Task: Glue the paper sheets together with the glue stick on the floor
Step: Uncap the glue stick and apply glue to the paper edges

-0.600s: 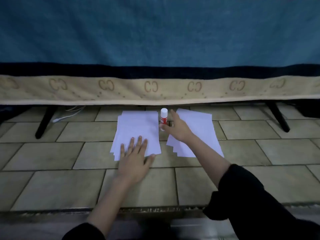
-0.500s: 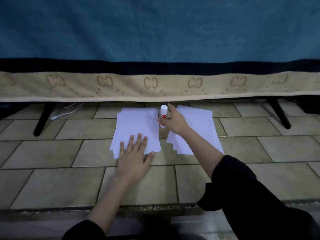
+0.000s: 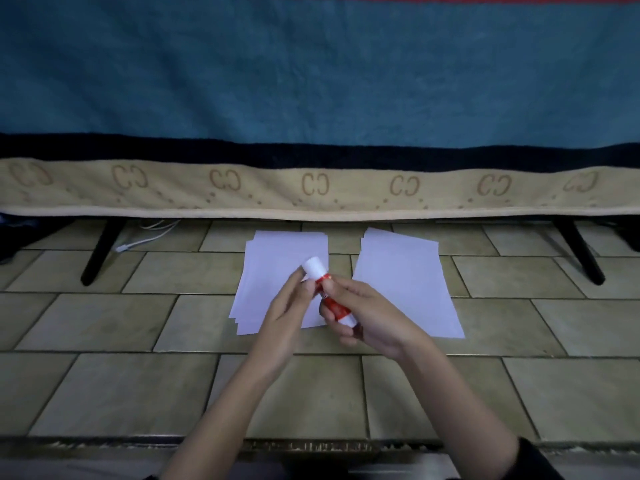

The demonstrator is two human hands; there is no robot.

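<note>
Nearest you, your two bare forearms are reaching out over the beige tiled floor [image 3: 104, 386], a dark sleeve cuff [image 3: 540, 459] showing at the right wrist. Your right hand [image 3: 374, 318] is wrapping its fingers around the red lower body of the red-and-white glue stick [image 3: 327, 292], which is tilting up and to the left in the air above the floor. Your left hand [image 3: 287, 313] is pinching the stick's white cap [image 3: 313, 267] between thumb and fingertips. Just beyond and beneath your hands, the left stack of white paper sheets [image 3: 277, 261] is lying flat on the tiles, its near right corner hidden by your hands. The right stack of white paper sheets [image 3: 405, 282] is lying beside it, a narrow strip of tile between them. Farther back, a beige-bordered blue blanket [image 3: 311, 98] is hanging over black slanted legs [image 3: 100, 251].
</note>
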